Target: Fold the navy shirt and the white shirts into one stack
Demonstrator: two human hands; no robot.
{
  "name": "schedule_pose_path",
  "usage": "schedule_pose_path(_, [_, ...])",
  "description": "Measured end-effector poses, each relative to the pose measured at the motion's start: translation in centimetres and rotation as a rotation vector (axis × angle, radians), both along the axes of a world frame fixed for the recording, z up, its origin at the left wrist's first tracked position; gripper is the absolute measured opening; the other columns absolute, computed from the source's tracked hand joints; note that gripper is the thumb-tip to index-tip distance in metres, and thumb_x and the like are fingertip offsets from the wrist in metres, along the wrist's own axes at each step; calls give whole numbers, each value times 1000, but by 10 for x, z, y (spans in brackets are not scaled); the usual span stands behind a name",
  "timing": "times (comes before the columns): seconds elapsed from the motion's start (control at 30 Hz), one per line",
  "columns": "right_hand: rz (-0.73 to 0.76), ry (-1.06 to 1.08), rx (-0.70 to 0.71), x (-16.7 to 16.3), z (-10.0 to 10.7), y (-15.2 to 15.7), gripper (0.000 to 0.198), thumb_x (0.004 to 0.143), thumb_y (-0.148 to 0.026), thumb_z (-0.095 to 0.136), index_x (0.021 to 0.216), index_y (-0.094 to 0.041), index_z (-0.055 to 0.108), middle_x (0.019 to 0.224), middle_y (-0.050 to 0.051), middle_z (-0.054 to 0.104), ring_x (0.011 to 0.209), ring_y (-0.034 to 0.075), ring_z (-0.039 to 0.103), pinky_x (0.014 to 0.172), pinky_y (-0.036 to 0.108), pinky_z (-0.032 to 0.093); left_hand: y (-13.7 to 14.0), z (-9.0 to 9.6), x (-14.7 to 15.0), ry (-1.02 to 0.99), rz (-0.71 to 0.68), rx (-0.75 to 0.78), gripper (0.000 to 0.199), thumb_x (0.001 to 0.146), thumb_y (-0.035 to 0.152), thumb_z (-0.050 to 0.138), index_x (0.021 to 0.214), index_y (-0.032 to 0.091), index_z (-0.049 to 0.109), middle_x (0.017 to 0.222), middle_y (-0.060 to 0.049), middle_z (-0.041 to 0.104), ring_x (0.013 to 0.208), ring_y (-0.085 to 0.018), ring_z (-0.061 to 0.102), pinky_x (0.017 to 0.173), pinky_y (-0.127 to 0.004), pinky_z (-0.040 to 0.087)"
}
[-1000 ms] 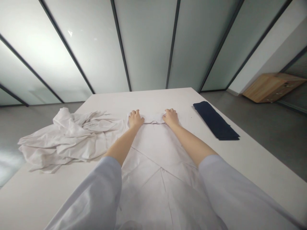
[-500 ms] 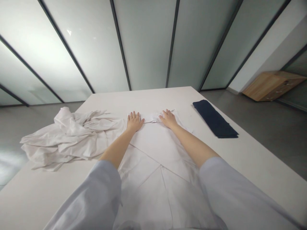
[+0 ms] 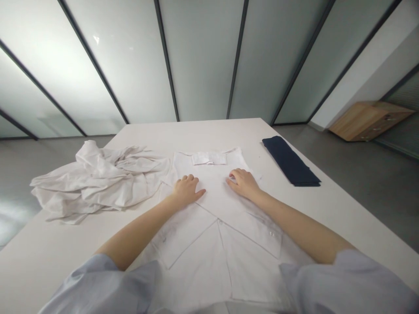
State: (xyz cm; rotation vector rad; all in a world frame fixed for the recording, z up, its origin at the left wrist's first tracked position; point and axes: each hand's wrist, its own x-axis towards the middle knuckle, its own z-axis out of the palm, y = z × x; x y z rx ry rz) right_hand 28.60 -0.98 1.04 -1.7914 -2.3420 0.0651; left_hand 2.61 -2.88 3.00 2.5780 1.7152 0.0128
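A white shirt (image 3: 209, 205) lies spread flat in front of me, its folded white band (image 3: 209, 158) at the far end. Small buttons show at its middle and near both sides, and slanting edges meet at its centre. My left hand (image 3: 187, 190) rests on the left part of the shirt, thumb stretched inward and fingers loosely bent. On the right part, my right hand (image 3: 242, 183) touches the cloth with fingers slightly curled and the thumb apart. Neither hand appears to grasp any fabric.
To the left, a crumpled heap of white cloth (image 3: 108, 183) hangs partly over the edge of the white table (image 3: 229, 131). A folded dark navy cloth (image 3: 291, 161) lies near the right edge. Beyond are frosted glass panels (image 3: 203, 61) and a wooden cabinet (image 3: 369, 121).
Both hands have drawn back toward me from the shirt's far end, uncovering the band there. My elbows have spread outward, and the shirt's side buttons now show.
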Motion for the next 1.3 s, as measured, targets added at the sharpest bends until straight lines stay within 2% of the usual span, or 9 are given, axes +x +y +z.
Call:
schedule_pose_path(0.17, [-4,-60,-140,-4,1,-24,52,97,-56,34,121,-19,61,131,15,56,122,30,49,101,44,35,-9,-8,9,38,50,-100,73,90,70,30,133,15,50,146,-22,43,133,-37,40,100,-53,39])
schedule_pose_path(0.33, [-114,-79,-261,-20,-2,-9,74,94,-67,25,142,-14,45,156,19,30,142,39,25,111,57,19,21,-21,19,52,162,-180,86,88,73,24,150,13,30,160,-21,18,147,-38,16,110,-62,23])
schedule_pose_path(0.43, [-171,-72,-260,-25,-6,9,81,92,-70,26,151,-14,31,161,18,18,146,38,14,113,58,13,44,-30,20,22,168,-111,84,89,71,25,152,14,28,161,-19,16,148,-35,14,114,-59,18])
schedule_pose_path(0.5, [-194,-66,-237,-26,-10,23,81,92,-69,28,152,-15,28,161,17,16,147,37,12,114,58,12,59,-33,18,-15,151,-37,79,90,67,29,150,15,32,160,-17,22,147,-34,17,115,-55,19])
schedule_pose_path(0.7, [-177,-46,-189,-22,-12,67,73,93,-64,30,150,-18,32,161,15,20,146,34,17,114,55,15,87,-23,18,-96,179,142,46,92,48,44,123,17,57,131,-15,57,125,-28,49,103,-40,38])
schedule_pose_path(0.9, [-143,-48,-97,-21,-10,79,63,95,-56,36,143,-17,43,156,16,31,142,34,28,111,51,22,75,-6,29,-33,246,91,35,91,41,45,113,18,61,119,-13,63,112,-26,58,95,-39,42])
schedule_pose_path(1.07, [-114,-54,48,-19,-8,74,45,93,-40,44,126,-13,60,134,18,56,124,31,48,103,42,34,43,-11,28,-56,240,-15,55,88,58,42,125,19,55,136,-17,54,125,-33,49,98,-52,41])
schedule_pose_path(1.2, [-57,-86,71,-16,-1,66,37,92,-35,46,118,-16,65,126,16,61,118,30,51,99,40,37,34,-25,21,-63,232,-16,69,91,65,30,142,21,41,156,-18,31,142,-37,28,107,-64,28])
schedule_pose_path(1.3, [-40,-98,60,-17,5,50,36,93,-37,47,116,-18,66,125,14,61,116,29,52,97,40,38,40,-32,14,-41,211,5,73,91,66,25,148,20,35,158,-17,26,145,-38,21,109,-64,22])
